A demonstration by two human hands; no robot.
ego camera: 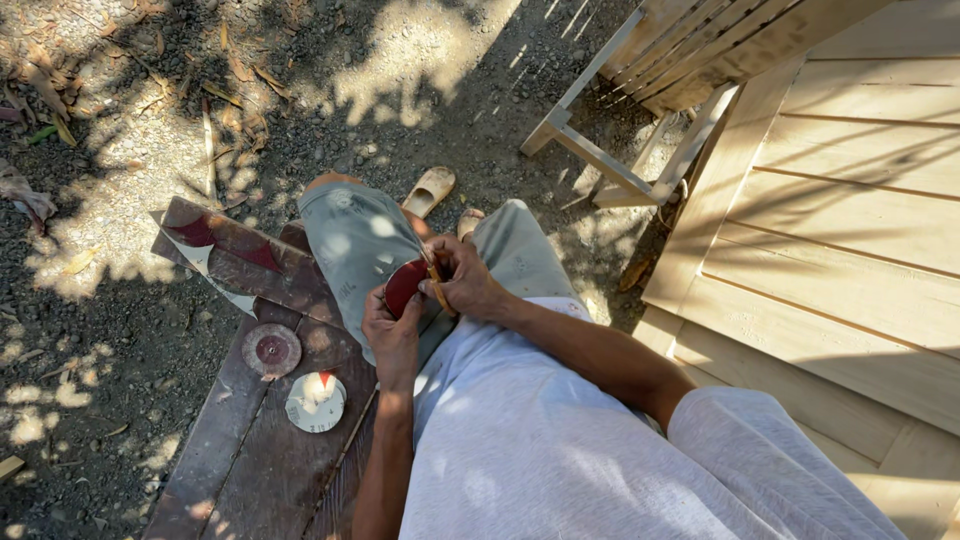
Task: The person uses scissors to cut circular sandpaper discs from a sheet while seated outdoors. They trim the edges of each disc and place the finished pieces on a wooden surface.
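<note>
Over the lap, gripping a red sanding disc (404, 285) between both hands: left hand (392, 335) cupping from below, fingers closed on its edge; right hand (465, 282) pinching the upper rim, just right of it.

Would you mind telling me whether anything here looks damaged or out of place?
Red and white offcuts lie scattered on the dark plank near two loose discs. Both hands, left and right, hold a red disc.
</note>
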